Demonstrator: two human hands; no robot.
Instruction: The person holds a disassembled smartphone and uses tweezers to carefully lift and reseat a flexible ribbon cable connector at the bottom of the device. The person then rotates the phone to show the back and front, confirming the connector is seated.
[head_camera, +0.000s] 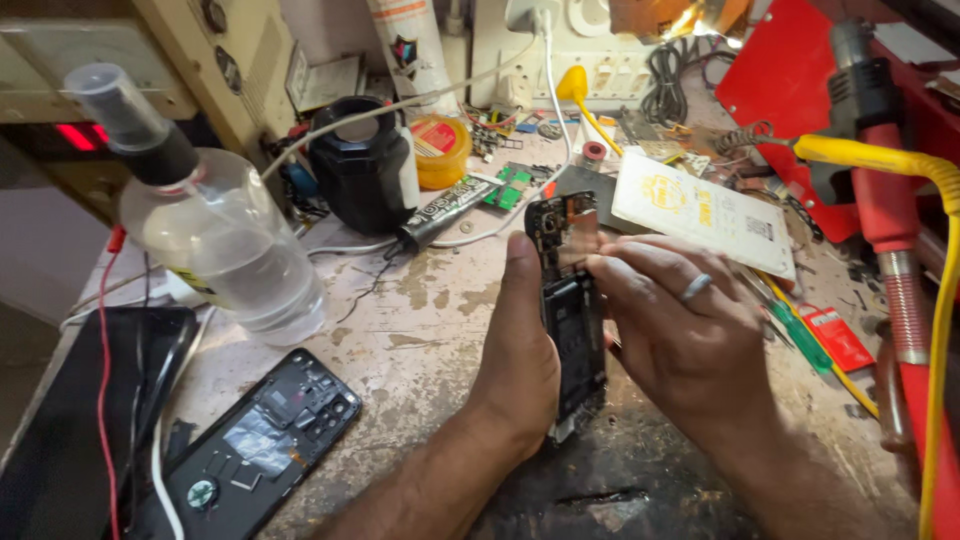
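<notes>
Cluttered repair bench (420, 300), opened phone (570, 300) upright (edge-on), gripped between left hand (520, 350) and right hand (680, 320) fingers (620, 275).

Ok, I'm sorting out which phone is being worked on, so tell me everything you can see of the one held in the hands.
The opened phone is a slim dark body with its back off, showing a black battery-like block low down and small metal and circuit parts near the top. It stands nearly upright on its bottom end over the stained workbench. The left hand holds its left edge, thumb along the side; the right hand, wearing a ring, presses fingers on its right edge.
</notes>
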